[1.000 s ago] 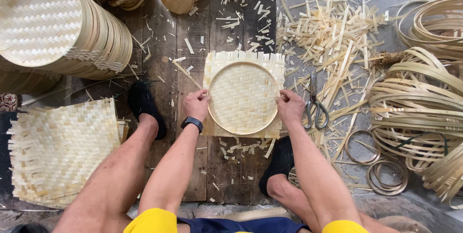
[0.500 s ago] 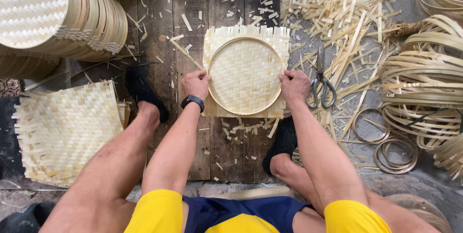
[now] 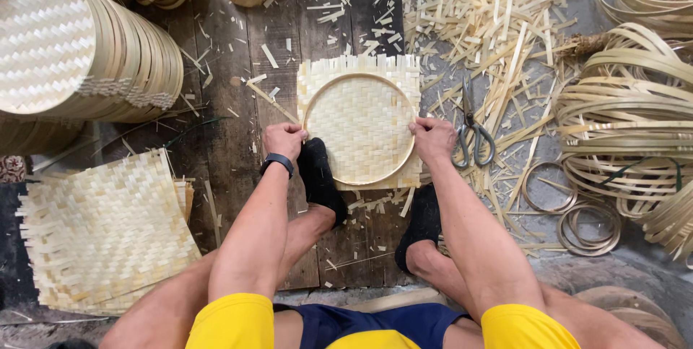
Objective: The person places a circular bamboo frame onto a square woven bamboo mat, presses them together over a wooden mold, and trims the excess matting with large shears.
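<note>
From here I see the woven bamboo mat (image 3: 359,67) lying on the floor planks with a round bamboo hoop (image 3: 359,129) pressed into it. Left hand (image 3: 284,140) is closed on the hoop's left rim, right hand (image 3: 432,140) on its right rim, likely to keep it centred. Both feet sit at the mat's near edge. One pair of scissors (image 3: 473,134) lies just right. One pile of flat mats (image 3: 105,230) sits left.

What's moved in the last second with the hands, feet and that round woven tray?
The left foot came in from beside the left forearm to press the near left edge of the woven mat, next to the left hand. Unchanged: the left hand and right hand grip opposite sides of the round hoop on the mat; the scissors lie to the right.
</note>
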